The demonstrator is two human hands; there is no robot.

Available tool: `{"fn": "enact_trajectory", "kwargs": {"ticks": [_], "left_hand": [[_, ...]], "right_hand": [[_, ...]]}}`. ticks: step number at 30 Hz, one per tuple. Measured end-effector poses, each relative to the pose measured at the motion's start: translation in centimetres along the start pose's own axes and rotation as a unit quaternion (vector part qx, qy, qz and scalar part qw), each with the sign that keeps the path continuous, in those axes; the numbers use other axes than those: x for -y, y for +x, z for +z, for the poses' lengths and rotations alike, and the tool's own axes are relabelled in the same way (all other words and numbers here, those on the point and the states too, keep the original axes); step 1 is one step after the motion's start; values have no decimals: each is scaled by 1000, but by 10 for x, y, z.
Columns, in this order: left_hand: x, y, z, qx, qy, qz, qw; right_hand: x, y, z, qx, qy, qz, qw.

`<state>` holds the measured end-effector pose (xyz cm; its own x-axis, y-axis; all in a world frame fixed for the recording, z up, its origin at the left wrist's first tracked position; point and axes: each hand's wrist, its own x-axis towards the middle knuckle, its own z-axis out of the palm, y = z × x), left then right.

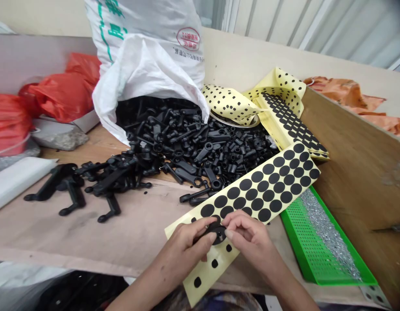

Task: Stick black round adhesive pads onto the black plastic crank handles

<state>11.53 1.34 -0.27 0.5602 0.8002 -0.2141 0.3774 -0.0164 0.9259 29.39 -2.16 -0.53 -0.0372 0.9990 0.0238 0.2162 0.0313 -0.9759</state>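
Note:
My left hand (191, 239) pinches a black round plastic part (218, 235) with a hole near its middle, between thumb and forefinger. My right hand (250, 237) has its thumb and fingertips closed at the right edge of the same part; whether a thin sticker lies between them is hidden. Under both hands lies a yellow backing sheet (274, 185) with rows of round black stickers. Its near end shows bare backing with small dark spots. A heap of black plastic crank handles (200, 147) and small knobs lies just beyond the sheet.
A white woven sack (151, 56) spills the black parts. At left sit assembled handles (73, 185), red bags (64, 90) and a white block (18, 177). On the right are a green tray (316, 242) of small metal pieces, more sticker sheets (293, 121) and a wooden board (358, 172).

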Motion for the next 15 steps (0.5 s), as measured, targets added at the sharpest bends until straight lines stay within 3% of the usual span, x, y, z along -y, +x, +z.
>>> {"fn": "enact_trajectory", "kwargs": {"ticks": [4,9,12,15], "left_hand": [[3,-11,6,-68,85,87,990],[17,-22,10,-134,135,244,951],[18,-23,9,-171,174,316,917],[18,-23,6,-189,203,343,897]], "right_hand": [[1,-6,1,-5,6,-15,1000],[-2,-10,-1,28,188,82,978],[-3,-11,3,35,266,97,958],[-2,-11,8,30,307,88,947]]}}
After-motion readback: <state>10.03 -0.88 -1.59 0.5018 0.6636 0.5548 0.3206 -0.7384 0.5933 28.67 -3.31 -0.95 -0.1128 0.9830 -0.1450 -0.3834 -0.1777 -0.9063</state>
